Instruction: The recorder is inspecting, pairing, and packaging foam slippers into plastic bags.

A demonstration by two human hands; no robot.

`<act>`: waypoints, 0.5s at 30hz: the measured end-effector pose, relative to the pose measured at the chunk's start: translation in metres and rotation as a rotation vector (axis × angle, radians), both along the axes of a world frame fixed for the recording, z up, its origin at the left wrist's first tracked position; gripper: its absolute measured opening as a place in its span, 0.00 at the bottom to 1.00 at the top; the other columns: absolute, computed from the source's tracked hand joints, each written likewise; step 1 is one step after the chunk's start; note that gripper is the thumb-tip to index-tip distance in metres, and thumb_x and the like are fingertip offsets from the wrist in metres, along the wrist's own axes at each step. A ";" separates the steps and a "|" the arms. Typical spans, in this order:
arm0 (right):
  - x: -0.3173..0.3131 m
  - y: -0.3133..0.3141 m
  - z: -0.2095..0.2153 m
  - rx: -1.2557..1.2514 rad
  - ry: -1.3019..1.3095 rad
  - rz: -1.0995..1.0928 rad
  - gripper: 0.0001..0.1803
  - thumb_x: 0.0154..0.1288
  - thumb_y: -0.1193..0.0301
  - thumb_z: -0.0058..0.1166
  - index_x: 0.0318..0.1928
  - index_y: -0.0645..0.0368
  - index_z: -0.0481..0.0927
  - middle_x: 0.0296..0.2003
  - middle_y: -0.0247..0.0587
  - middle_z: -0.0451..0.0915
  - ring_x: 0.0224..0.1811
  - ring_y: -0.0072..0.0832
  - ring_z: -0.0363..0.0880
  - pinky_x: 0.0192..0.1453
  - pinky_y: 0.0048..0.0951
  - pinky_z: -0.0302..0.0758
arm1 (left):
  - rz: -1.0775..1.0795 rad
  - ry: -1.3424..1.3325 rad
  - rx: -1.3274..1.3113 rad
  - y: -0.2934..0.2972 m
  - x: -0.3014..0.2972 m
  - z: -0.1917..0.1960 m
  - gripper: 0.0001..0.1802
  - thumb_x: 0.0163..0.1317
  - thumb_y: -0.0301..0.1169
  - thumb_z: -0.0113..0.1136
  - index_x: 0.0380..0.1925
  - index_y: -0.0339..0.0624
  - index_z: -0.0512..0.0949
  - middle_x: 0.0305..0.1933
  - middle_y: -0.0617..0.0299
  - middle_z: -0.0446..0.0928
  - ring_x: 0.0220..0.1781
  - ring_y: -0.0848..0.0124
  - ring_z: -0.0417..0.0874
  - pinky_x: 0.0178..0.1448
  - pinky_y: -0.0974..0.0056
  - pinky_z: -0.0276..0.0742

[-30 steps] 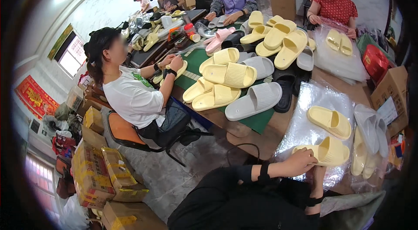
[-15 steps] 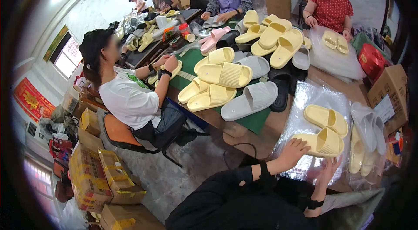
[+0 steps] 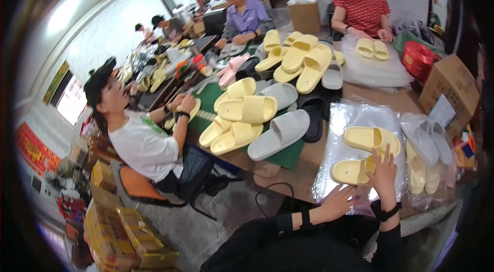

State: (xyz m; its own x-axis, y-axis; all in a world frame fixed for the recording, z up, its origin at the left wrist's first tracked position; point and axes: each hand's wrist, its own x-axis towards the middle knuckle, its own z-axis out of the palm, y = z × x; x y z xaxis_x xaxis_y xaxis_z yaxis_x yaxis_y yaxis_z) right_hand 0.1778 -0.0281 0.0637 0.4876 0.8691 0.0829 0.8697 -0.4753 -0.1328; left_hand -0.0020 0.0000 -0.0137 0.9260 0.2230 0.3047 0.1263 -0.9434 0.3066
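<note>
Two yellow slippers (image 3: 366, 154) on clear plastic bag (image 3: 337, 123), right hand (image 3: 383, 171) spread on one, left hand (image 3: 339, 201) open on bag edge.

Both forearms in black sleeves, raised from below; left hand (image 3: 340, 201) loosely spread, right hand (image 3: 383, 169) flat, fingers extended.

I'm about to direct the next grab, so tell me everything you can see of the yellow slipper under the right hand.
The near yellow slipper is a pale yellow one-piece slide with a thick sole and a broad band over the front; it looks like soft moulded foam. It lies upright, lengthwise left to right, on a shiny clear plastic sheet on the table. The right hand rests on its right end, fingers spread. Its twin lies just beyond. The left hand is near, on the plastic.
</note>
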 end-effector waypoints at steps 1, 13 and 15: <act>0.003 0.007 0.000 0.013 0.000 -0.032 0.42 0.47 0.65 0.65 0.65 0.39 0.63 0.70 0.53 0.45 0.66 0.55 0.55 0.63 0.53 0.62 | 0.023 0.106 -0.031 0.000 0.001 -0.005 0.26 0.53 0.40 0.61 0.55 0.57 0.72 0.66 0.51 0.59 0.71 0.54 0.54 0.66 0.43 0.55; 0.041 0.063 -0.044 -0.161 -0.204 -0.249 0.20 0.55 0.71 0.52 0.50 0.57 0.76 0.56 0.69 0.66 0.47 0.50 0.76 0.48 0.47 0.72 | -0.023 0.218 0.076 0.008 0.005 0.003 0.30 0.53 0.44 0.62 0.59 0.62 0.68 0.70 0.49 0.54 0.69 0.44 0.54 0.65 0.37 0.55; 0.046 0.066 -0.045 -0.107 -0.163 -0.213 0.17 0.54 0.71 0.52 0.46 0.57 0.77 0.53 0.69 0.69 0.41 0.46 0.79 0.45 0.43 0.73 | -0.024 0.206 0.082 0.009 0.004 0.001 0.30 0.54 0.44 0.62 0.59 0.62 0.68 0.70 0.49 0.54 0.69 0.44 0.54 0.65 0.37 0.54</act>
